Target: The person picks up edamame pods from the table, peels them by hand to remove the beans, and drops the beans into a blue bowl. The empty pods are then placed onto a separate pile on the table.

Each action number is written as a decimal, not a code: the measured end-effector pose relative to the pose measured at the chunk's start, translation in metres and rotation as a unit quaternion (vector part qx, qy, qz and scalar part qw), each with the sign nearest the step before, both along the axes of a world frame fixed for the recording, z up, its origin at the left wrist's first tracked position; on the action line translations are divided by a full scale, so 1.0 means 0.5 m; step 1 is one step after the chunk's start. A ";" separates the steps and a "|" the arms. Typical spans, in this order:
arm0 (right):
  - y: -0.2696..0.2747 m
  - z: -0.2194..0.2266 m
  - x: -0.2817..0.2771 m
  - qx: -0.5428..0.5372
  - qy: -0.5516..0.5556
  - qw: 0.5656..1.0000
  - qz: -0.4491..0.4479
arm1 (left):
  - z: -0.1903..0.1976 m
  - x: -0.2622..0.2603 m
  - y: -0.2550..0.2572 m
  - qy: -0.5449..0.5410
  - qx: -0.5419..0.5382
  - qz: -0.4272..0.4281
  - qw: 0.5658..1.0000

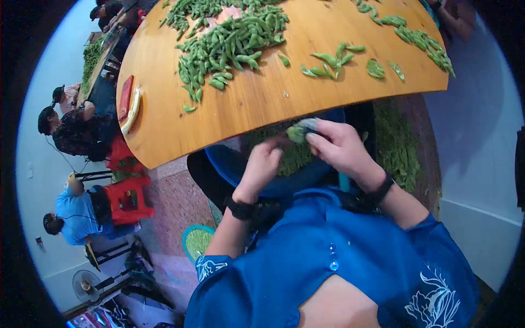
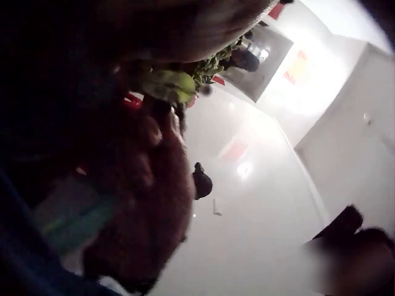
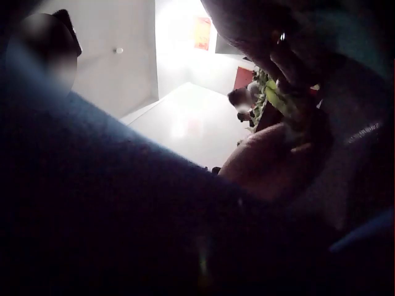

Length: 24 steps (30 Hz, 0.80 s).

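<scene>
My right hand pinches a green edamame pod between thumb and fingers, with a greyish covering around a fingertip. Close on its left is my left hand, fingers curled and blurred, their tips at the same pod. The left wrist view shows the pod between both hands, its near end lit and the rest in shadow. In the dark right wrist view the pod also lies between the fingers. Below the hands stands a blue tub with green pods or husks in it.
The wooden table curves just beyond my hands. It bears a heap of pods, several loose pods, a red flat object and a pale curved object. Green husks cover floor at right. People sit near red stools at left.
</scene>
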State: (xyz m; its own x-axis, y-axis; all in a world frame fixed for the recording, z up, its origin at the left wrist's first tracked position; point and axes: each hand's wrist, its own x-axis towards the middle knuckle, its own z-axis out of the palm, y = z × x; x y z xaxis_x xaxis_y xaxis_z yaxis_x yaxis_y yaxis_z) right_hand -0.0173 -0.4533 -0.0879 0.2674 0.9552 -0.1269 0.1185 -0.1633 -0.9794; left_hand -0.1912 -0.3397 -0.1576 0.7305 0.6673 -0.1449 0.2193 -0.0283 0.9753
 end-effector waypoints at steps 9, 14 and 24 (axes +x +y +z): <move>-0.209 -0.071 0.184 -0.110 -0.385 0.901 -0.167 | 0.217 0.067 0.132 0.100 0.563 0.038 0.819; -0.214 -0.069 0.169 -0.069 -0.319 0.930 -0.171 | 0.206 0.138 0.246 0.175 0.562 -0.005 0.809; -0.056 0.051 0.092 -0.014 -0.040 0.997 -0.059 | 0.210 0.106 0.111 0.048 0.264 0.012 0.963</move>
State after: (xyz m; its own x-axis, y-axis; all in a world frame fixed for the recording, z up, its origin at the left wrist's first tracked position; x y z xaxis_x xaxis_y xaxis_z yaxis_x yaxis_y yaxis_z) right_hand 0.0285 -0.4813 -0.0626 0.3873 0.9130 -0.1279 0.1740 -0.2087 -0.9624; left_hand -0.1382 -0.2843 -0.0524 0.7147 0.6824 0.1535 0.3134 -0.5086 0.8020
